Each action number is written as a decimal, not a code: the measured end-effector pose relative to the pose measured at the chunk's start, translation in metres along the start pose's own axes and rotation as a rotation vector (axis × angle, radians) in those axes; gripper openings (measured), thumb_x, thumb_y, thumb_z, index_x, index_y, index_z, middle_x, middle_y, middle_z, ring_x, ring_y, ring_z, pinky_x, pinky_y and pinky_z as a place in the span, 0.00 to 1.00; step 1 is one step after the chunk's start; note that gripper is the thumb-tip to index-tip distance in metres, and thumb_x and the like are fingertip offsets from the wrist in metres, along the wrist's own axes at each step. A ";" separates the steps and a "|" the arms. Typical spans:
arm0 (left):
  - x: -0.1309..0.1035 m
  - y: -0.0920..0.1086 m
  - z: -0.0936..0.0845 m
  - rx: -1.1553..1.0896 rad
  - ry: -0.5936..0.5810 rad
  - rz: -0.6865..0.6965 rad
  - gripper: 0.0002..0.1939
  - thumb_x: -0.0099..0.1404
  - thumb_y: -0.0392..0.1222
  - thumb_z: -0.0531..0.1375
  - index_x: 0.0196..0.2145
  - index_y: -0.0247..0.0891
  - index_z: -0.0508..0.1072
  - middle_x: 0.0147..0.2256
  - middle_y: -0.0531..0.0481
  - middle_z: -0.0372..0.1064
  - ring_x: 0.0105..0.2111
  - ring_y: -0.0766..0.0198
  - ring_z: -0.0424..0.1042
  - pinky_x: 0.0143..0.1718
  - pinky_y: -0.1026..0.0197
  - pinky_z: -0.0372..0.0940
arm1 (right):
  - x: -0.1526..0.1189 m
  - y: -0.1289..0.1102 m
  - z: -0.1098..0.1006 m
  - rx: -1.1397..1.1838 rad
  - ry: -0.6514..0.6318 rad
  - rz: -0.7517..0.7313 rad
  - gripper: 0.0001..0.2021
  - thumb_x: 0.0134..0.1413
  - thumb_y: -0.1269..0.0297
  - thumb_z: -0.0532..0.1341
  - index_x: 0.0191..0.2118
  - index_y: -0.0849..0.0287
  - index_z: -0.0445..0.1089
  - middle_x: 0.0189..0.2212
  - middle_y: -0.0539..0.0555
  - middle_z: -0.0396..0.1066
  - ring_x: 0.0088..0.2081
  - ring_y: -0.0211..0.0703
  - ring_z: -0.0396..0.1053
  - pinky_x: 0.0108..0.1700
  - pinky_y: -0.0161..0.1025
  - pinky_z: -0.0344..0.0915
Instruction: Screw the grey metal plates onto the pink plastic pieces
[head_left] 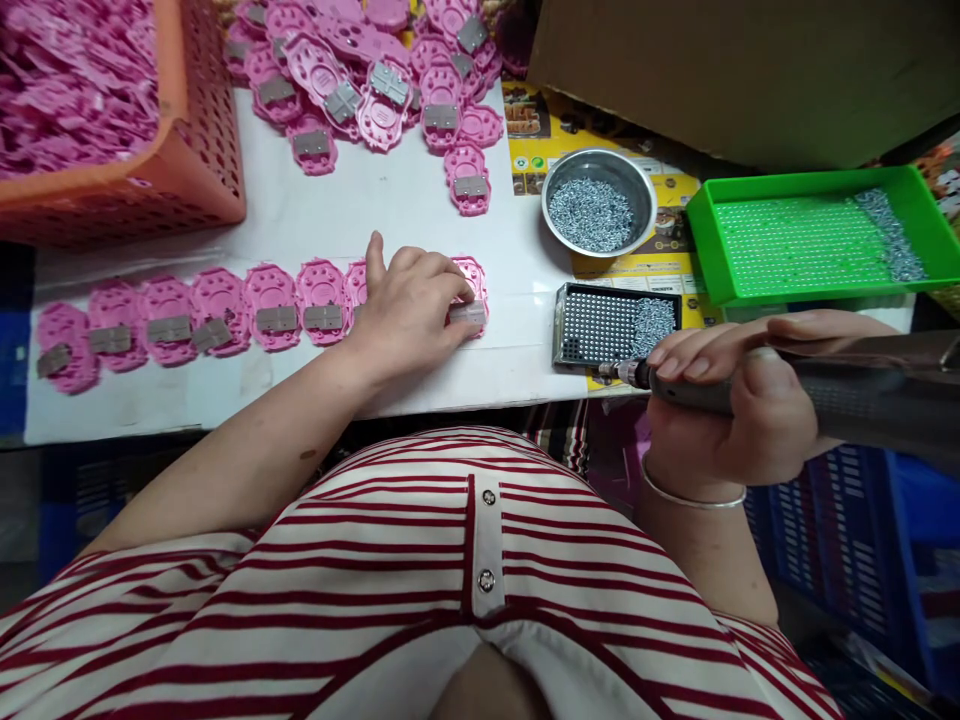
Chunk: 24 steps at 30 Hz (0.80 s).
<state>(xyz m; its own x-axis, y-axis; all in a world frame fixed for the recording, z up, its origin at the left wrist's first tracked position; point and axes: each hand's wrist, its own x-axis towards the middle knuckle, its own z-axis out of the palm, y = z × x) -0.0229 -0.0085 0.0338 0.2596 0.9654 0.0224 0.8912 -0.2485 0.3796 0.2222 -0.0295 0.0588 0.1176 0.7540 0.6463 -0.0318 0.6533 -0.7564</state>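
My left hand (pixel 416 305) is over the right end of a row of pink plastic parts (pixel 271 300), each bearing a grey metal plate. Its thumb and fingertips pinch the metal plate (pixel 466 314) on the last pink part (pixel 474 270), while my palm hides the parts beneath it. Wrapped in my right hand (pixel 739 415) is a dark electric screwdriver (pixel 697 392), lying nearly level with its bit pointing left. The bit is by the front edge of a small black perforated tray (pixel 592 325), where small screws (pixel 654 325) are heaped on the right.
A steel bowl of screws (pixel 592 213) and a green tray (pixel 810 285) stand behind the black tray. An orange basket (pixel 202 150) full of pink pieces is at far left. More plated pink parts (pixel 382 105) are piled at the back, beside a cardboard box (pixel 735 70).
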 end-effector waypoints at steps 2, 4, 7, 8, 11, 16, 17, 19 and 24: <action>0.005 -0.003 -0.004 0.007 -0.045 -0.015 0.14 0.65 0.51 0.59 0.41 0.42 0.77 0.46 0.46 0.71 0.55 0.44 0.60 0.65 0.26 0.30 | 0.001 -0.004 0.002 0.016 -0.006 -0.006 0.10 0.59 0.64 0.60 0.26 0.57 0.67 0.19 0.45 0.57 0.20 0.30 0.62 0.27 0.34 0.67; 0.009 -0.005 -0.005 0.006 -0.075 -0.026 0.14 0.64 0.51 0.59 0.41 0.42 0.77 0.45 0.46 0.71 0.55 0.44 0.60 0.64 0.25 0.30 | 0.002 -0.005 0.002 0.030 -0.016 -0.013 0.08 0.58 0.66 0.61 0.27 0.56 0.68 0.19 0.44 0.58 0.20 0.31 0.64 0.27 0.34 0.67; 0.013 -0.008 -0.004 -0.009 -0.095 -0.034 0.13 0.64 0.51 0.59 0.40 0.43 0.78 0.45 0.47 0.72 0.55 0.45 0.60 0.64 0.25 0.31 | -0.001 -0.004 -0.001 0.006 -0.011 0.032 0.13 0.59 0.62 0.60 0.24 0.58 0.66 0.19 0.46 0.57 0.20 0.31 0.62 0.27 0.35 0.68; 0.013 -0.008 -0.003 -0.013 -0.094 -0.034 0.12 0.64 0.50 0.60 0.39 0.43 0.78 0.44 0.47 0.72 0.54 0.45 0.60 0.64 0.25 0.31 | -0.002 -0.003 -0.002 -0.010 -0.010 0.039 0.14 0.59 0.60 0.60 0.23 0.58 0.66 0.19 0.46 0.56 0.21 0.32 0.61 0.28 0.36 0.68; 0.012 -0.006 0.001 -0.014 -0.083 -0.033 0.10 0.64 0.48 0.60 0.37 0.43 0.78 0.39 0.48 0.74 0.52 0.47 0.62 0.63 0.26 0.32 | -0.003 -0.002 -0.004 -0.030 -0.002 0.030 0.16 0.59 0.58 0.60 0.22 0.59 0.65 0.18 0.47 0.57 0.21 0.32 0.61 0.29 0.37 0.68; 0.007 0.013 0.008 -0.037 -0.134 0.033 0.08 0.63 0.45 0.62 0.38 0.43 0.79 0.38 0.50 0.76 0.50 0.49 0.64 0.64 0.27 0.35 | -0.001 -0.003 -0.004 -0.023 0.020 0.020 0.16 0.58 0.59 0.61 0.22 0.58 0.64 0.18 0.46 0.55 0.20 0.30 0.60 0.28 0.35 0.67; 0.006 0.018 0.009 -0.049 -0.157 0.056 0.08 0.63 0.45 0.63 0.38 0.43 0.79 0.39 0.50 0.76 0.50 0.49 0.64 0.64 0.27 0.35 | -0.001 -0.002 -0.003 -0.034 0.026 0.012 0.16 0.58 0.59 0.61 0.22 0.57 0.64 0.18 0.46 0.55 0.20 0.31 0.59 0.27 0.35 0.67; 0.003 0.028 0.011 -0.069 -0.193 0.096 0.08 0.63 0.43 0.63 0.39 0.43 0.79 0.40 0.50 0.76 0.50 0.50 0.65 0.65 0.27 0.36 | -0.002 0.001 -0.002 -0.046 0.046 -0.003 0.16 0.59 0.58 0.60 0.21 0.56 0.65 0.18 0.45 0.54 0.19 0.31 0.58 0.26 0.35 0.66; -0.005 0.039 0.016 -0.046 -0.178 0.113 0.10 0.64 0.44 0.63 0.42 0.43 0.80 0.42 0.48 0.74 0.50 0.50 0.64 0.65 0.28 0.38 | -0.006 0.008 0.003 -0.009 0.078 0.064 0.14 0.56 0.57 0.63 0.23 0.54 0.64 0.18 0.45 0.56 0.19 0.35 0.57 0.25 0.40 0.63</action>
<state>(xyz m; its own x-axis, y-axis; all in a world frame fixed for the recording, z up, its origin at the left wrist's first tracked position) 0.0162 -0.0237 0.0338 0.4220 0.9015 -0.0956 0.8361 -0.3463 0.4254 0.2186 -0.0289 0.0492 0.1922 0.7862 0.5873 -0.0325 0.6032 -0.7969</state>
